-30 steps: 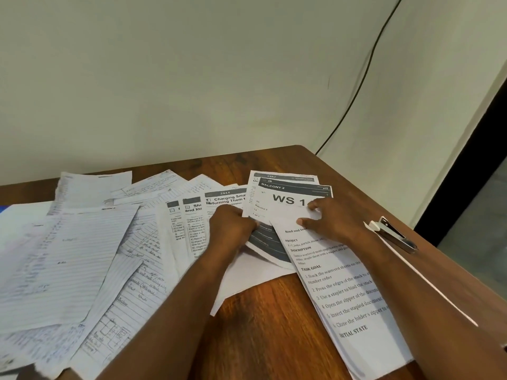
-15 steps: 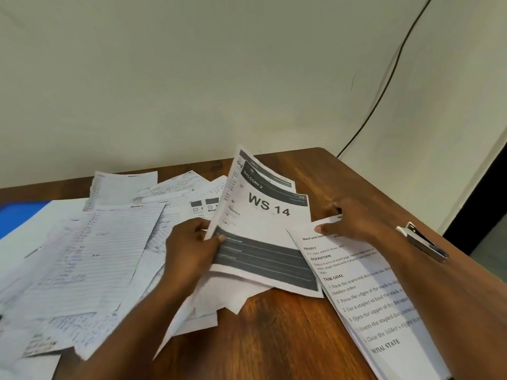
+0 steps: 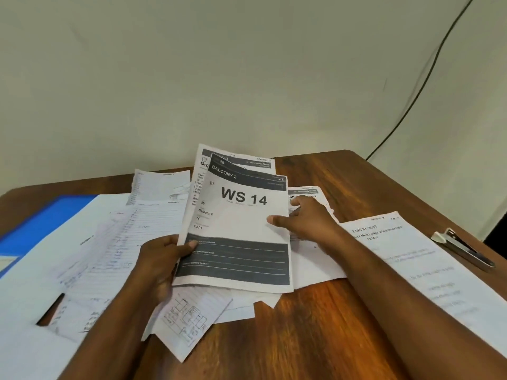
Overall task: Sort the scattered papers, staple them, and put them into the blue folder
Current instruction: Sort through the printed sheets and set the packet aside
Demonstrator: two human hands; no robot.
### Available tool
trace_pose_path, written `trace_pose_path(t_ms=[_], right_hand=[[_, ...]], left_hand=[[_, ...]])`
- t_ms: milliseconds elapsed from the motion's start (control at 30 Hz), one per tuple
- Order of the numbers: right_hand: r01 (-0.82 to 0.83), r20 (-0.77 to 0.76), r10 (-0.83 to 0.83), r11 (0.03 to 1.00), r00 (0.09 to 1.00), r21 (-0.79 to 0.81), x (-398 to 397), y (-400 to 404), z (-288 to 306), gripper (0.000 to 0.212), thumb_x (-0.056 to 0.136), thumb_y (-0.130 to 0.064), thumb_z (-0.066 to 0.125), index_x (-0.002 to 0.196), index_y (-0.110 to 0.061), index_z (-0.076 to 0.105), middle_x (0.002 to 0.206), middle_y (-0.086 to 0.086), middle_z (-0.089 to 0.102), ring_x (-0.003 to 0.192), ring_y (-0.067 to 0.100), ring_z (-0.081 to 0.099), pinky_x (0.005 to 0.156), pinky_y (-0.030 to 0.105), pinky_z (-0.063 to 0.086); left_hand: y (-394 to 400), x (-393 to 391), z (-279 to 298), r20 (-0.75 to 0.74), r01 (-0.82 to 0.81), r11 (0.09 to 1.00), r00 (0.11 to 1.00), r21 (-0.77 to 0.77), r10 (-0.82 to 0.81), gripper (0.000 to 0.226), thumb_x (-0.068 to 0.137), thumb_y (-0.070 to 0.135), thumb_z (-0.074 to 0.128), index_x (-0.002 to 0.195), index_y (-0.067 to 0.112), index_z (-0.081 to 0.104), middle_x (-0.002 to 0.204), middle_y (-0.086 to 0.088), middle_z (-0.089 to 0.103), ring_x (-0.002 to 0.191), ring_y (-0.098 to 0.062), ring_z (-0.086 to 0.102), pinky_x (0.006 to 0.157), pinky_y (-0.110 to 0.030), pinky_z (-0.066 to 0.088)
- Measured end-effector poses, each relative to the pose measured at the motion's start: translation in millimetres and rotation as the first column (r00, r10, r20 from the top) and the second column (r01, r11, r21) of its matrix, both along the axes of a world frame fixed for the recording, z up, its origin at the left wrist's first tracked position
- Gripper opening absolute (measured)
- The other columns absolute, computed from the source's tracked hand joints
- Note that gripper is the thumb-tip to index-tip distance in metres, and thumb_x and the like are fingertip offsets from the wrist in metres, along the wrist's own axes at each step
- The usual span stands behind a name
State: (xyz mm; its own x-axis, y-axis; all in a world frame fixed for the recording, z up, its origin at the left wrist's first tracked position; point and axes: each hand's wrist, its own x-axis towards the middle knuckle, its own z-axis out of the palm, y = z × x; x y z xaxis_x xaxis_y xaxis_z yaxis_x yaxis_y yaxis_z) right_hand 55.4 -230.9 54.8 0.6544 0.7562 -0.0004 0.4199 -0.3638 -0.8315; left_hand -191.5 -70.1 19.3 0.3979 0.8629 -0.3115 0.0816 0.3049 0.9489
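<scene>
A small stack of printed sheets topped by the "WS 14" page (image 3: 241,223) is tilted up off the wooden table (image 3: 315,338). My left hand (image 3: 162,259) grips the stack's lower left edge. My right hand (image 3: 307,223) pinches the right edge of the top sheet, with its fingers over printed sheets lying underneath. Handwritten lined papers (image 3: 109,256) lie scattered across the left of the table. A corner of the blue folder (image 3: 41,223) shows at the far left, mostly covered by papers. A silver stapler (image 3: 463,249) lies at the right edge.
A printed task sheet (image 3: 428,270) lies flat to the right under my right forearm. A sketch page (image 3: 186,319) pokes out below the stack. A black cable (image 3: 417,91) runs down the cream wall behind the table.
The printed stack has been lifted from flat on the table and tilted upright in my left hand. My right hand left the task sheet and took the top sheet's right edge. The view shifted, showing more folder.
</scene>
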Motion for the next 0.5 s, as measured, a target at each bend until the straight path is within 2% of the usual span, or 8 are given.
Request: trace_pose_path(t_ms=[67,167,200,267,333,433,500], right_hand=[[0.054,-0.097,-0.044,0.993,0.994,0.102,-8.2,8.8,-3.8,0.057,0.084,-0.034,0.087,0.121,-0.031,0.044,0.144,0.0,0.06,0.109,0.016,0.063,0.074,0.023,0.055],[0.115,-0.179,-0.08,0.974,0.981,0.195,-10.4,15.4,-10.5,0.053,0.084,-0.023,0.087,0.122,-0.029,0.05,0.143,0.0,0.062,0.123,0.023,0.062,0.096,0.038,0.054],[0.138,-0.213,-0.093,0.968,0.973,0.21,-8.7,15.8,-12.7,0.05,0.085,-0.02,0.085,0.123,-0.028,0.052,0.142,0.0,0.063,0.12,0.021,0.063,0.096,0.038,0.054],[0.149,-0.27,-0.082,0.96,0.959,0.236,-4.7,14.5,-16.3,0.043,0.088,-0.015,0.083,0.122,-0.024,0.058,0.137,-0.001,0.066,0.107,0.014,0.066,0.087,0.031,0.057],[0.113,-0.336,-0.031,0.967,0.941,0.228,-0.8,11.7,-20.4,0.039,0.088,-0.013,0.082,0.121,-0.022,0.064,0.132,-0.004,0.07,0.101,0.014,0.069,0.077,0.03,0.059],[0.043,-0.366,0.034,0.979,0.93,0.199,3.3,10.0,-26.7,0.046,0.086,-0.015,0.084,0.127,-0.022,0.066,0.129,-0.004,0.073,0.111,0.022,0.071,0.087,0.04,0.063],[-0.01,-0.371,0.088,0.978,0.924,0.207,2.8,9.5,-27.5,0.046,0.085,-0.014,0.084,0.127,-0.024,0.067,0.126,-0.006,0.074,0.112,0.022,0.072,0.092,0.044,0.062]], left_hand=[[4.3,-1.7,-2.3,0.018,0.044,0.999,0.999,-0.033,-0.043,0.018,0.09,0.002,0.077,0.107,-0.002,0.075,0.097,-0.02,0.08,0.077,-0.034,0.078,0.061,-0.039,0.063],[6.0,-3.5,-3.6,0.023,0.139,0.99,0.99,-0.036,-0.138,0.019,0.092,0.0,0.074,0.111,-0.003,0.074,0.1,-0.019,0.08,0.082,-0.032,0.079,0.065,-0.037,0.064],[5.4,-4.5,-2.9,0.013,0.177,0.984,0.984,-0.023,-0.176,0.019,0.093,-0.001,0.072,0.111,-0.002,0.074,0.098,-0.017,0.081,0.08,-0.03,0.079,0.063,-0.035,0.064],[3.8,-5.8,-1.4,-0.013,0.253,0.968,0.967,-0.004,-0.253,0.02,0.092,-0.002,0.073,0.111,0.001,0.073,0.097,-0.015,0.081,0.08,-0.029,0.08,0.062,-0.034,0.065],[5.2,-3.4,-1.1,-0.006,0.289,0.957,0.957,0.006,-0.289,0.027,0.089,-0.003,0.075,0.116,0.002,0.072,0.102,-0.014,0.081,0.087,-0.032,0.08,0.069,-0.04,0.066],[12.0,7.5,4.6,0.098,0.193,0.978,0.975,0.083,-0.2,0.036,0.087,-0.002,0.079,0.121,0.006,0.069,0.109,-0.012,0.081,0.092,-0.035,0.08,0.079,-0.049,0.065],[17.4,15.8,12.2,0.187,0.126,0.983,0.971,0.135,-0.15,0.035,0.09,0.004,0.079,0.123,0.013,0.069,0.109,-0.008,0.081,0.092,-0.035,0.08,0.072,-0.048,0.066]])
